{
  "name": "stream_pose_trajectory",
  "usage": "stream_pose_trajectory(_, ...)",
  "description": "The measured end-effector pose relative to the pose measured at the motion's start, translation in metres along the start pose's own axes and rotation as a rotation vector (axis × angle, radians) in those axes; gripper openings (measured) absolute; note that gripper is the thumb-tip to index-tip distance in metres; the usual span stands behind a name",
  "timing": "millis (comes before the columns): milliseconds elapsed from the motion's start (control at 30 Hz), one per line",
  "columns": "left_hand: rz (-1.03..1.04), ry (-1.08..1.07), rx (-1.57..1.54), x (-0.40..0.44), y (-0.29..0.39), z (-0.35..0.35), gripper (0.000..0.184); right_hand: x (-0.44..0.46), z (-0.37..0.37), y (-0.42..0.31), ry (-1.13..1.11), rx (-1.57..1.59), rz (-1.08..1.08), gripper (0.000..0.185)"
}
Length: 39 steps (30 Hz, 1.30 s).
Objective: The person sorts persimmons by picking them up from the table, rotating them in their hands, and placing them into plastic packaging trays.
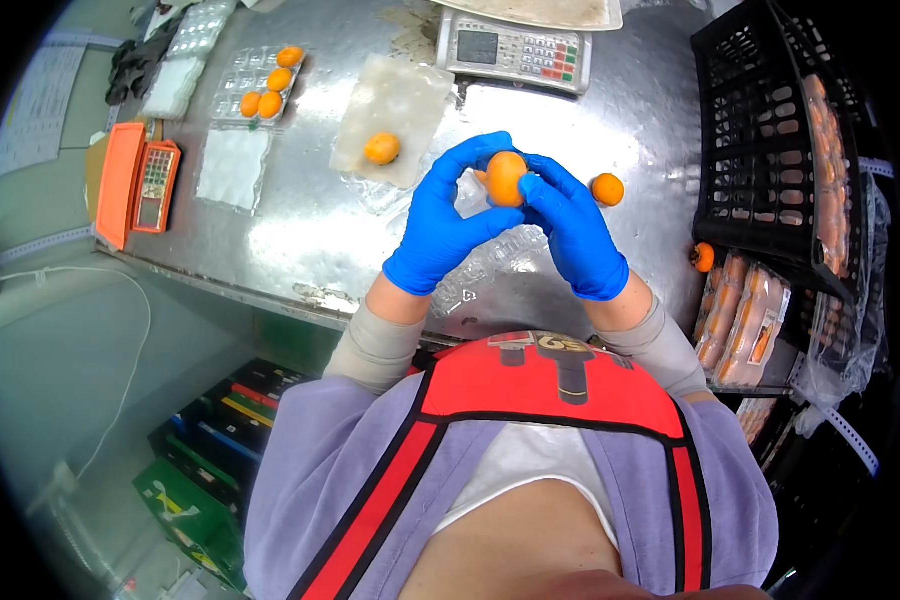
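Both of my hands wear blue gloves and meet over the metal table. An orange fruit (507, 178) is held between them, with a second bit of orange showing just behind its left side. My left hand (450, 215) curls around the fruit's left and far side. My right hand (573, 225) pinches it from the right with thumb and fingers. Under my hands lies a clear plastic tray (485, 268). One loose orange fruit (608, 189) rests right of my right hand, and another (381, 149) sits on a pale sheet (395, 100) to the left.
A scale (515, 50) stands at the back, an orange scale (140, 187) at the left edge. A clear tray (240, 75) holds several fruits beside white pads (232, 168). At right are a black crate (755, 130), packed fruit (755, 325) and a small fruit (702, 257).
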<state>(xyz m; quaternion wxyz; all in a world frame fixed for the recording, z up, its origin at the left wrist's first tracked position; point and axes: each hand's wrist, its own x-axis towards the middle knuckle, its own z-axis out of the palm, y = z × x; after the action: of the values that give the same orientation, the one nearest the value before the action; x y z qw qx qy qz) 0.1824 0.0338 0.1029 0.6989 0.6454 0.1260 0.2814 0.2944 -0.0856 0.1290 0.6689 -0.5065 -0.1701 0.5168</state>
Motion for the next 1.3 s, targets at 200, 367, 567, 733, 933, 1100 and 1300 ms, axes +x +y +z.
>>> stream_pose_trajectory(200,-0.006,0.008,0.602,0.002,-0.024,-0.032,0.052,0.016,-0.071,0.02,0.302,-0.511,-0.254,0.048)
stream_pose_trajectory(367,0.159,0.064,1.218,-0.008,-0.067,-0.062,0.042,0.0,-0.158,0.048,0.601,-0.982,-0.307,0.057)
stream_pose_trajectory(567,0.13,0.085,1.208,0.0,-0.089,-0.054,0.043,-0.022,-0.188,0.067,0.696,-0.931,-0.275,0.055)
stream_pose_trajectory(733,0.209,0.036,1.173,-0.001,-0.093,-0.057,0.049,-0.027,-0.193,0.068,0.713,-0.849,-0.246,0.056)
stream_pose_trajectory(933,0.046,0.025,1.018,-0.002,-0.086,-0.067,0.054,-0.01,-0.17,0.072,0.509,-1.244,-0.379,0.057)
stream_pose_trajectory(1100,0.09,0.234,1.027,0.003,-0.073,-0.083,0.058,0.009,-0.169,0.079,0.456,-0.887,-0.293,0.05)
stream_pose_trajectory(1300,0.048,0.314,1.36,0.003,-0.096,-0.131,0.063,0.001,-0.13,0.039,0.17,0.123,0.126,0.054)
